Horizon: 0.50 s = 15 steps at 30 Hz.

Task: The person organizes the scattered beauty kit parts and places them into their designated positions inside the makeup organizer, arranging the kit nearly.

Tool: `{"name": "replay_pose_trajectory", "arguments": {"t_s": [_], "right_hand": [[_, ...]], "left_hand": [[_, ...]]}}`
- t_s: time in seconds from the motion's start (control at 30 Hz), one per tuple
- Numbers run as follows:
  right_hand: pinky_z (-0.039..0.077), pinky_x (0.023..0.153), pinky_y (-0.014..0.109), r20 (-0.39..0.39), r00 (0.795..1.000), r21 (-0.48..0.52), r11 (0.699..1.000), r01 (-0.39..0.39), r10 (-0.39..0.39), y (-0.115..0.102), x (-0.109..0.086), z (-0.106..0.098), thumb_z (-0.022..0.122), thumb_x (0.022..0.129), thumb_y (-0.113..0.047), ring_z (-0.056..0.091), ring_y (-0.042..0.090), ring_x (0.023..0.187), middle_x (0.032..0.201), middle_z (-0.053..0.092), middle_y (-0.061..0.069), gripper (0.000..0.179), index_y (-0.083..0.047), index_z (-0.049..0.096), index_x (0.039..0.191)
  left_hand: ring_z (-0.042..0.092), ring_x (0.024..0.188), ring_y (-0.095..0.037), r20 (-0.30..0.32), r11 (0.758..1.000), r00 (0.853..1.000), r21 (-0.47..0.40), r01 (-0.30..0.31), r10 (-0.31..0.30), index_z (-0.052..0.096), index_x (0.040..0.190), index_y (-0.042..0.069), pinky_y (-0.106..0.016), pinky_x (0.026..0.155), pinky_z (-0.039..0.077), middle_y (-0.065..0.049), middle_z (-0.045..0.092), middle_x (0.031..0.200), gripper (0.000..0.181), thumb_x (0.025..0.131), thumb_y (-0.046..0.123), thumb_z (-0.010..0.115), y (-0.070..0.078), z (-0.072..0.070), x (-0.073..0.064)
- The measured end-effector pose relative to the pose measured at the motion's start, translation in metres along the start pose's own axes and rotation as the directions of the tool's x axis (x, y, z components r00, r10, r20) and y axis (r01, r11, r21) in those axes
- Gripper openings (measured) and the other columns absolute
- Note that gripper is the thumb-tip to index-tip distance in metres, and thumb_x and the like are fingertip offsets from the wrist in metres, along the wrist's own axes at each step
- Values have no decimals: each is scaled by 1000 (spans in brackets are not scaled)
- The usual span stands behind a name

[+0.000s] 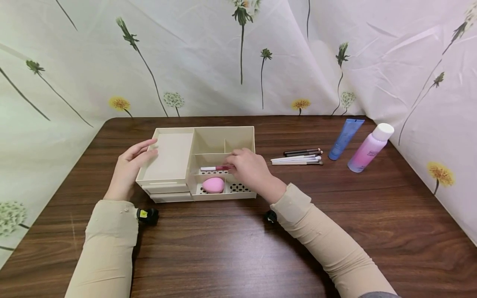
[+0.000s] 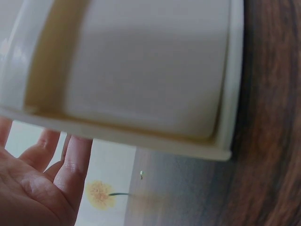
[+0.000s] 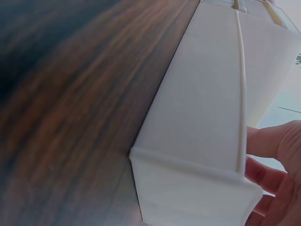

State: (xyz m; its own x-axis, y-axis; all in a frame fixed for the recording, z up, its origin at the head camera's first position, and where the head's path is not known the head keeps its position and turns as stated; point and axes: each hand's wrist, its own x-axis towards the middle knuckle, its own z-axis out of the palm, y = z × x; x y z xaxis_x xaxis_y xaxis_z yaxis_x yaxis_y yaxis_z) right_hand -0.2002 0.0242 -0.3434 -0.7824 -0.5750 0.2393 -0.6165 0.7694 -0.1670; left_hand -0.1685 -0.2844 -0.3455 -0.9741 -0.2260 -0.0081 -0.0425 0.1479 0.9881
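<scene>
A cream cosmetics organizer [image 1: 169,155] stands on the table, with a flat tray top and drawers on its left and divided compartments on its right. My left hand [image 1: 128,167] rests against its left side, fingers fairly straight at the rim. Over the middle compartment, my right hand [image 1: 250,169] pinches the dark red end of a slim lip gloss tube [image 1: 210,168], whose silver end points left. A pink makeup sponge [image 1: 213,185] sits in the front compartment just below it. In the right wrist view, the organizer's walls hide the tube and the fingertips.
Several makeup brushes [image 1: 298,159], dark and white, lie right of the organizer. Farther right are a blue squeeze tube [image 1: 344,140] and a pink-purple bottle with a white cap [image 1: 367,153]. A floral cloth [image 1: 208,62] hangs behind the brown table [image 1: 231,248].
</scene>
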Motion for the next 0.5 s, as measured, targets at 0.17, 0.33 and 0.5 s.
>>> {"name": "replay_pose_trajectory", "arguments": {"t_s": [0.17,0.33,0.5], "right_hand": [[56,73,39,-5,1000,40,999,12,-12,3,-2,0,69,89,-10,63,22,99,103,68,-3,22,-20,77,107],[55,82,36,-19,999,85,996,32,-30,6,-4,-1,70,90,-11,63,21,103,105,70,-2,20,-18,77,107],[54,85,33,-33,999,170,985,37,-32,9,-4,-4,71,90,-11,66,19,100,102,72,0,18,-14,76,107]], "left_hand": [[47,116,0,0,1000,1000,7,3,-3,63,135,26,-31,108,27,22,59,114,45,91,34,72,1,0,0],[46,116,0,0,1000,1000,19,13,-13,62,136,27,-32,109,27,22,58,115,46,92,35,71,1,0,-1],[43,122,-4,-1,999,1000,30,13,-13,61,137,28,-35,112,26,20,56,121,47,92,36,70,1,0,-1]]}}
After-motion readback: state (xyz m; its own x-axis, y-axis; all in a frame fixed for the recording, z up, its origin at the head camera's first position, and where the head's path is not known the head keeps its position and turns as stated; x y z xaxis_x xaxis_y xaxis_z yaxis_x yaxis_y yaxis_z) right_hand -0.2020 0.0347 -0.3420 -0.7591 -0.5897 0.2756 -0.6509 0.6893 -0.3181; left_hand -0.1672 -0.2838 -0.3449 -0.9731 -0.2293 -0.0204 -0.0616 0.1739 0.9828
